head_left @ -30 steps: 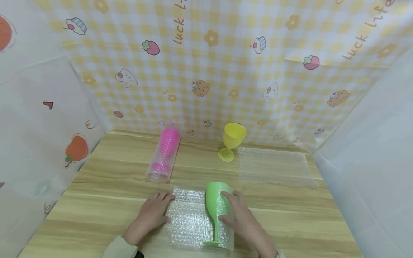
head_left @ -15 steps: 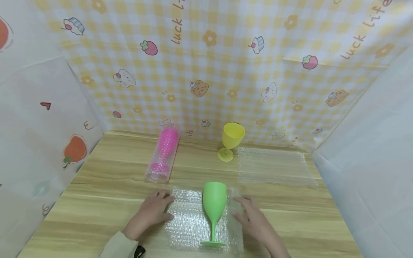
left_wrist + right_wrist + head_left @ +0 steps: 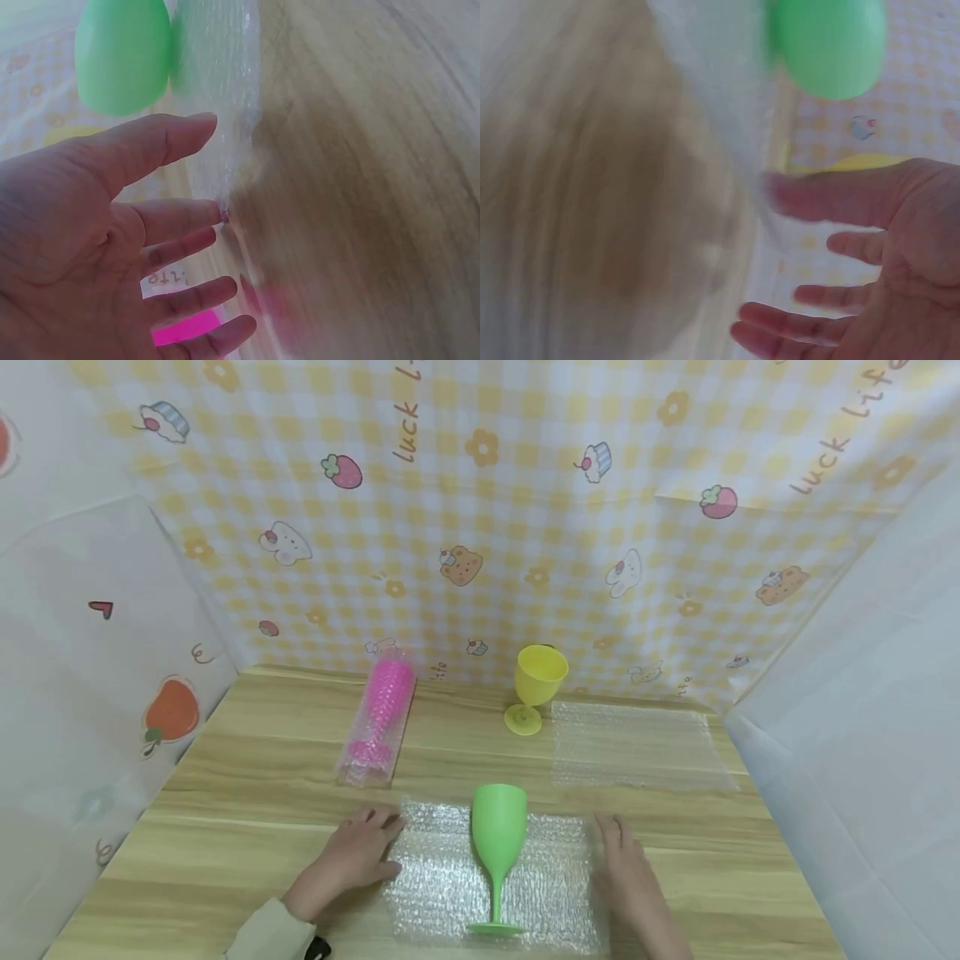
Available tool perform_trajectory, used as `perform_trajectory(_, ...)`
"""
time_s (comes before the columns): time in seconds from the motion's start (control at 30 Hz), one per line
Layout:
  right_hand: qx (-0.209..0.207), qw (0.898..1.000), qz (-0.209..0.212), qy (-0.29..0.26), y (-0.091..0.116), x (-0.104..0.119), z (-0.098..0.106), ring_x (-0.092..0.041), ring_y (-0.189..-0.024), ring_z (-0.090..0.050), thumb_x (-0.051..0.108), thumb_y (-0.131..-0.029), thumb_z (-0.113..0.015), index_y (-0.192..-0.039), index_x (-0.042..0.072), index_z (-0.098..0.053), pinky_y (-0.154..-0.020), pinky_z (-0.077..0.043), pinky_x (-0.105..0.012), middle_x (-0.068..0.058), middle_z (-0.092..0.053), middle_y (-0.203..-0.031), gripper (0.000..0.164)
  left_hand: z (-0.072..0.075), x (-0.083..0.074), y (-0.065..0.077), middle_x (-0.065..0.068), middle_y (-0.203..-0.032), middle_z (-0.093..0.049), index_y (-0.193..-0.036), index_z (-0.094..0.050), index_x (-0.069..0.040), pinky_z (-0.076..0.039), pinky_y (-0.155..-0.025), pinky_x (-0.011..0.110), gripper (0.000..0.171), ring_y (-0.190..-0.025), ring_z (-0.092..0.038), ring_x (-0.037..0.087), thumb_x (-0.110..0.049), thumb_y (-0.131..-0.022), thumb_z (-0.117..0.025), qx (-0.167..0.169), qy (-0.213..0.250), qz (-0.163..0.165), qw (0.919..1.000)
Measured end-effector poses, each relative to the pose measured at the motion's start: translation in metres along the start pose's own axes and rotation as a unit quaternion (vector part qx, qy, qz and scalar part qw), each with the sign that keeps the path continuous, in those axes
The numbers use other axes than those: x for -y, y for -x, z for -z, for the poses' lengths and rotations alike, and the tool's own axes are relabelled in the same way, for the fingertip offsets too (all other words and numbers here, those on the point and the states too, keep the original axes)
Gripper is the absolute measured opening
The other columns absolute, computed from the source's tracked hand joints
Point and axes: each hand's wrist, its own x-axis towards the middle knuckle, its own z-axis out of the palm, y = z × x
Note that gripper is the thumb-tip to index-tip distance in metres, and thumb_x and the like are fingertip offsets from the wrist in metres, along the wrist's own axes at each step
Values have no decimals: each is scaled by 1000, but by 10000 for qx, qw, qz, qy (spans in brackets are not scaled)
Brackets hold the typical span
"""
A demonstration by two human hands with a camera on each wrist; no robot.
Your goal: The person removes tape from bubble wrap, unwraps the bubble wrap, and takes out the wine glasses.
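A green plastic goblet lies on its side on a sheet of bubble wrap, its cup toward the wall and its foot toward me. My left hand rests at the sheet's left edge, fingertips and thumb touching it; the left wrist view shows the fingers extended and spread. At the right edge is my right hand, its thumb against the plastic and blurred, the other fingers loosely extended. Neither hand touches the goblet.
A pink goblet rolled in bubble wrap lies at the back left. Behind the green goblet a yellow goblet stands upright. Right of it another bubble wrap sheet lies flat on the wooden table. A checked cloth wall closes off the back.
My right hand has moved right, away from the goblet. The wrap's right flap, which lay over the goblet, is now spread out flat. The left hand has hardly moved.
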Motion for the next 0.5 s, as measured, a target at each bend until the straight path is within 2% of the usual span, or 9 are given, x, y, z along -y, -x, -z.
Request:
perform_trajectory(0.13, -376, 9949, 618, 705, -3, -12, -13, -45, -110, -50, -3, -69, -72, -121, -3, -52, -88, -47, -55, -26, -46, -131, 56, 1, -2, 0, 18, -133, -47, -125, -53, 5, -41, -94, 60, 64, -117, -44, 42, -27, -73, -73, -51, -62, -101, 9999)
perform_trajectory(0.23, -305, 9917, 815, 947, -5, -12, -19, -39, -111, -51, -1, -70, -72, -108, -6, -62, -93, -46, -51, -21, -55, -122, 39, 1, -3, -1, 18, -131, -48, -123, -54, 6, -40, -97, 60, 61, -116, -45, 41, -24, -74, -72, -119, -78, -162, 9998)
perform_trajectory(0.3, -114, 9932, 712, 910, -6, -9, -21, -37, -112, -52, -1, -71, -71, -105, -7, -64, -96, -45, -48, -19, -57, -120, 35, 0, -3, -2, 17, -129, -50, -122, -55, 6, -39, -98, 59, 58, -115, -45, 40, -21, -74, -72, -135, -44, -169, 9998)
perform_trajectory(0.5, 565, 9966, 160, 572, -7, 1, -17, -41, -119, -48, 2, -82, -62, -115, -13, -56, -97, -44, -49, -24, -49, -129, 37, -1, 1, -8, 15, -121, -56, -112, -61, 7, -46, -91, 56, 39, -109, -51, 38, -8, -77, -66, -185, -135, -397, 9989)
